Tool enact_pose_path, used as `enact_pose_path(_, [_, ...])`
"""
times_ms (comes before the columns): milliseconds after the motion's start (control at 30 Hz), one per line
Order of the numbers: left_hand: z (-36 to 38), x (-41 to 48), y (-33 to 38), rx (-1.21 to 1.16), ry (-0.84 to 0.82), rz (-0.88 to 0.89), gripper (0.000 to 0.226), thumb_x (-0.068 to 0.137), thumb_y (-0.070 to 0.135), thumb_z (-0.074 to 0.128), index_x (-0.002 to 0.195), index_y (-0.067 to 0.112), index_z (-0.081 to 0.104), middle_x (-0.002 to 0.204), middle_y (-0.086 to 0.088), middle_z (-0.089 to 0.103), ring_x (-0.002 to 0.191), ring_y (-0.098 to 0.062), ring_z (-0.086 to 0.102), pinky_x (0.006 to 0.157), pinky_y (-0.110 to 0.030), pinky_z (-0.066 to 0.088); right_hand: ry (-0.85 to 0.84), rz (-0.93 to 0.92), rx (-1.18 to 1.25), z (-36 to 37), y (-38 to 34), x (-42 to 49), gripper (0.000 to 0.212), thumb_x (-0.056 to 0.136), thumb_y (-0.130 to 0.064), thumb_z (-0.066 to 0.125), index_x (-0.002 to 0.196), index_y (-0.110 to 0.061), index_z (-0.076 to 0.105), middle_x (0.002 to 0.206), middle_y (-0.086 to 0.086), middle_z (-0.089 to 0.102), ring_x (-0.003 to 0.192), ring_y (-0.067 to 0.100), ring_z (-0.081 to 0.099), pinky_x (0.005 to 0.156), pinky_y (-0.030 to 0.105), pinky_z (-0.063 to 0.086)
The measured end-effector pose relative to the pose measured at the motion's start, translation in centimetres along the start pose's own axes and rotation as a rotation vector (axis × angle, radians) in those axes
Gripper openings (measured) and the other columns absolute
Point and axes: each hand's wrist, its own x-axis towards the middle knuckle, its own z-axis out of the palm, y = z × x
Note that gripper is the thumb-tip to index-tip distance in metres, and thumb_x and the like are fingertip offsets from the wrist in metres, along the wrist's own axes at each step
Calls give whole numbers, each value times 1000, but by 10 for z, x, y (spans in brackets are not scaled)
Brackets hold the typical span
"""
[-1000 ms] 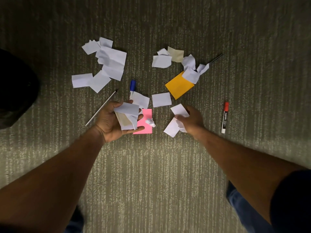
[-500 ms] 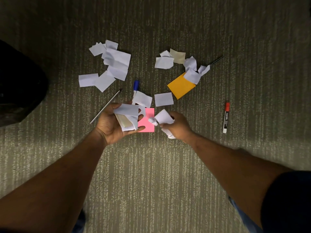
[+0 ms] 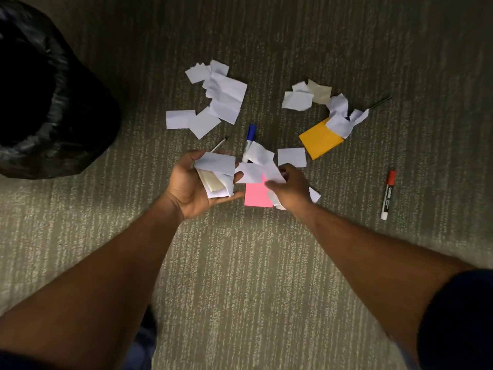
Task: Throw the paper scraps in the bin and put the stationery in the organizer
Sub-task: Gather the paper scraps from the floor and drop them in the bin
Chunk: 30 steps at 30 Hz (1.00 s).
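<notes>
the person's left hand [image 3: 192,186] is turned palm up above the striped carpet [image 3: 240,263], cupped around a stack of white and cream paper scraps [image 3: 217,173], with the thumb resting on the top of the stack. the right hand [image 3: 289,189] is just beside it, fingers pinched on a white scrap [image 3: 260,172] that reaches toward the left hand's stack, with more crumpled paper bunched under the palm. both hands hang over a pink sticky-note pad [image 3: 254,196] lying flat on the carpet.

a blue-capped marker [image 3: 249,138] lies just beyond the hands, its lower end covered by a scrap. a thin pencil [image 3: 219,145] pokes out past the left hand's fingers. a single white square of paper [image 3: 291,157] lies near the right hand. farther out on the left is a loose pile of white scraps [image 3: 216,100]; farther out on the right is a smaller crumpled cluster [image 3: 314,98], part of it overlapping an orange sticky-note pad [image 3: 318,141]. a dark pen [image 3: 381,101] sticks out from behind that cluster. a red-capped marker [image 3: 388,194] lies well apart on the right.

a bin lined with a black bag [image 3: 53,102] stands at the far left, its mouth open and dark.
</notes>
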Motion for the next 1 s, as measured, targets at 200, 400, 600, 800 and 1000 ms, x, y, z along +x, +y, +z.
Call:
enact_pose_path(200, [16, -30, 29, 22, 45, 119, 56, 85, 45, 42, 127, 11, 55, 121, -21, 58, 113, -38, 56, 102, -59, 41, -86, -64, 448, 18, -98, -29, 29, 78, -20, 75, 106, -21, 66, 88, -11, 70, 78, 5, 68, 60, 16, 52])
enact_pose_path(400, [22, -67, 78, 69, 86, 246, 62, 90, 48, 36, 137, 10, 51, 129, -21, 57, 107, -34, 61, 88, -50, 51, -215, -279, 243, 69, -191, -55, 48, 77, -36, 74, 120, -31, 54, 118, -5, 61, 108, 12, 58, 86, 24, 46])
enact_pose_path(600, [7, -114, 136, 124, 39, 332, 73, 92, 66, 25, 123, 7, 54, 120, -19, 57, 102, -29, 62, 89, -45, 47, -325, -426, 218, 103, -261, -77, 42, 81, -31, 74, 118, -29, 53, 121, -6, 57, 107, 4, 56, 80, 15, 45])
enact_pose_path(800, [-16, -161, 186, 222, 111, 451, 72, 90, 71, 23, 126, 18, 54, 108, -11, 62, 96, -31, 62, 81, -48, 50, -422, -540, 220, 140, -323, -90, 51, 79, -25, 76, 125, -20, 53, 120, -3, 64, 109, 6, 60, 91, 21, 50])
enact_pose_path(1000, [-51, -190, 233, 274, 351, 574, 49, 98, 40, 46, 137, 11, 45, 123, -13, 63, 99, -25, 68, 77, -46, 58, -348, -502, 189, 197, -379, -75, 32, 81, -14, 66, 112, -16, 66, 103, 5, 73, 94, 20, 69, 83, 42, 59])
